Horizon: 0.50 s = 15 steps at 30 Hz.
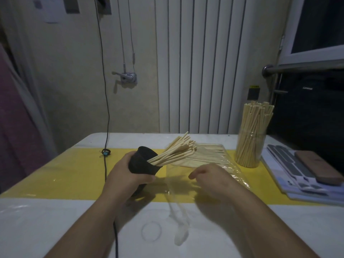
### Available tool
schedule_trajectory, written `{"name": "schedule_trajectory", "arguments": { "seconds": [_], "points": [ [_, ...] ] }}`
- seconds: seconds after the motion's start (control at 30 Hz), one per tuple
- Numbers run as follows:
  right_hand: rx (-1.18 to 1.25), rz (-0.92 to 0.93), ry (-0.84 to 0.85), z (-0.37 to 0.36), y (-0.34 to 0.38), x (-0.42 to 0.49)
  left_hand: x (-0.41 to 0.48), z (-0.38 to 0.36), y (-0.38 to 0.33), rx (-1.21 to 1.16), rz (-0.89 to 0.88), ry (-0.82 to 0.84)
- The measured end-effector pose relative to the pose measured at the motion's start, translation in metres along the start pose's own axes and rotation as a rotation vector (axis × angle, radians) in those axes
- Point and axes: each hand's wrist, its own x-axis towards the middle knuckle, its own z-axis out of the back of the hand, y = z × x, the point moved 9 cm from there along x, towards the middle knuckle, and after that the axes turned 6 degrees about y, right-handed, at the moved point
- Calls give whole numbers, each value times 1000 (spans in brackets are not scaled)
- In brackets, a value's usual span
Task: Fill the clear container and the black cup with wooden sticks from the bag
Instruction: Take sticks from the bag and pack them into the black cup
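Note:
My left hand (124, 171) grips the black cup (143, 162), tilted with its mouth toward the right. A bundle of wooden sticks (175, 151) pokes out of the cup. My right hand (210, 175) hovers just right of the cup with relaxed fingers, over the clear plastic bag (229, 170) that lies flat on the table with more sticks (210, 155) inside. The clear container (249, 148) stands upright at the right, packed with sticks that rise well above its rim.
The table has a white cover with a yellow strip (74, 175) across it. A black cable (105, 164) runs down over the table at the left. Flat booklets and a brown phone-like object (316, 168) lie at the right edge. A rubber band (151, 230) lies near me.

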Motion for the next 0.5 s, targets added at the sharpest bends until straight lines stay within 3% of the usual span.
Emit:
{"name": "schedule_trajectory", "arguments": {
  "seconds": [0.17, 0.5],
  "points": [
    [-403, 9, 69, -27, -16, 16, -1, 0, -1, -4, 8, -10],
    [-621, -151, 109, -38, -35, 57, 1, 2, 1, -4, 13, -35]
  ]
}}
